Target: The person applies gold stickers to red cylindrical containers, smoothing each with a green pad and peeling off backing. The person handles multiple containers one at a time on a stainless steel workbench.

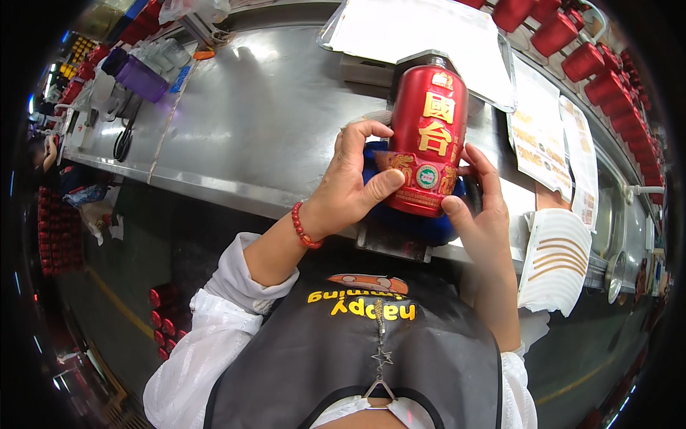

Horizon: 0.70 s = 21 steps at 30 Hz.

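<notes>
A red bottle with gold characters and a green-and-white round emblem lies tilted on a blue rounded support, its neck pointing away from me. My left hand curls against the bottle's left side, with the thumb touching the patterned band low on its front. On the other side, my right hand has its thumb at the lower right edge and its fingers bent along the side. Between the two thumbs the gold dragon-patterned band shows. Some fingertips are hidden behind the bottle.
Printed decal sheets lie right of the bottle, and a white sheet with brown curved strips hangs over the bench edge. Red bottles stand on a rack at upper right. A purple bottle stands on the metal bench at left.
</notes>
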Each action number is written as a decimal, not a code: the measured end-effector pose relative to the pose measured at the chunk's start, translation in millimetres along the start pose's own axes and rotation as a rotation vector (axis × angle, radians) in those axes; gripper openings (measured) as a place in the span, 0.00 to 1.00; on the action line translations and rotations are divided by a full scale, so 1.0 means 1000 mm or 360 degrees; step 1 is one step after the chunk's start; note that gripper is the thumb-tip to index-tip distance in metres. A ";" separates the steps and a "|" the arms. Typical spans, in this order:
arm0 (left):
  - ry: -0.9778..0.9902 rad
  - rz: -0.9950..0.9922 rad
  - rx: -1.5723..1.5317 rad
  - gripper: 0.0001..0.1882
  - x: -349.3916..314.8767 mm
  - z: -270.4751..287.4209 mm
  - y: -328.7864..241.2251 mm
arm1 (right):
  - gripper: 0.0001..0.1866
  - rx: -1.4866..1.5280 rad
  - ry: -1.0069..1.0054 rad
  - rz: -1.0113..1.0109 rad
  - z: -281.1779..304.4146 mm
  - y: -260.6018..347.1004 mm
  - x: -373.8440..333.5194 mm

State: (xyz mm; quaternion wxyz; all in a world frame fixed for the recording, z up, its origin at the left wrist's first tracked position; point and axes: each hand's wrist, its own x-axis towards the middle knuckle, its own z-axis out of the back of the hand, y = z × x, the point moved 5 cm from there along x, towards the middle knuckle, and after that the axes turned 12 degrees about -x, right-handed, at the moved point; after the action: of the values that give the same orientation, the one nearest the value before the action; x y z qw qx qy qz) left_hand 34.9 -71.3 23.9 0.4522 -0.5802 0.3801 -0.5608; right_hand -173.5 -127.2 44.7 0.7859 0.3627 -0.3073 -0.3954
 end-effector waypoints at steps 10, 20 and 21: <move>0.0028 -0.0041 0.0139 0.41 -0.001 0.001 0.000 | 0.41 -0.0039 0.0041 0.0005 0.000 0.004 0.002; 0.0042 -0.0116 0.0193 0.42 -0.001 -0.002 -0.001 | 0.41 -0.0008 0.0031 -0.0019 -0.001 0.003 0.000; 0.0062 -0.0110 0.0209 0.42 -0.001 -0.001 -0.001 | 0.41 -0.0003 0.0032 -0.0017 -0.002 0.004 0.000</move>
State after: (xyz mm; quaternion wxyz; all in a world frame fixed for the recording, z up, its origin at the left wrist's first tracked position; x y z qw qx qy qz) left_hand 33.9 -69.9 24.1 0.4621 -0.5511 0.3311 -0.6109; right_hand -170.6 -125.2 46.8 0.7872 0.3675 -0.2969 -0.3963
